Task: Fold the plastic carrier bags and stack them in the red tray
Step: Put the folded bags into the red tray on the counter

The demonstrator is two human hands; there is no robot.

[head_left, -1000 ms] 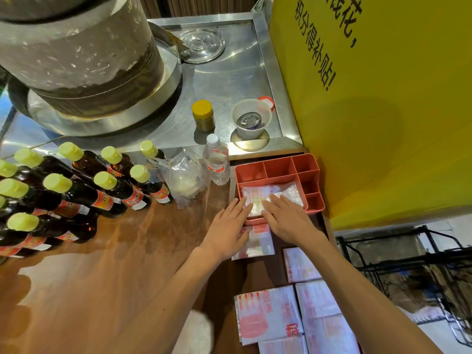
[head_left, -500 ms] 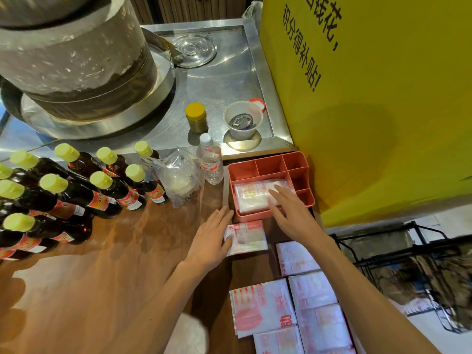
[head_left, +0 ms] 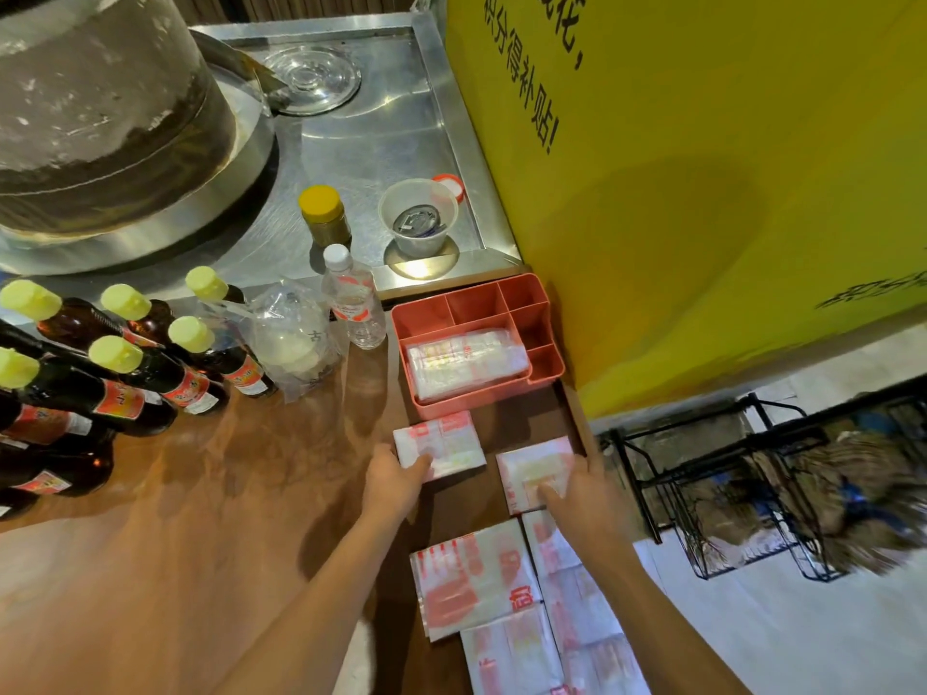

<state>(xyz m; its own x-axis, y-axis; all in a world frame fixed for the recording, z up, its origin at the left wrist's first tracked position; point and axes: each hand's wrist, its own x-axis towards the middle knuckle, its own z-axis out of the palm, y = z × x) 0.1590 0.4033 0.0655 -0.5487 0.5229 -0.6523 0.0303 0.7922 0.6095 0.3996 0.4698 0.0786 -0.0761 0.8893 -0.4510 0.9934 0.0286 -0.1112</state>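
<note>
Head view — left hand [head_left: 394, 481] grips folded bag [head_left: 444, 443]; right hand [head_left: 582, 494] presses another flat.

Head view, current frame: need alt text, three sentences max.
A person's left hand and right hand each touch a separate folded white-and-red plastic carrier bag on a brown wooden counter, just in front of a red compartmented plastic tray already holding a stack of folded bags. More flat bags lie nearer the camera.
</note>
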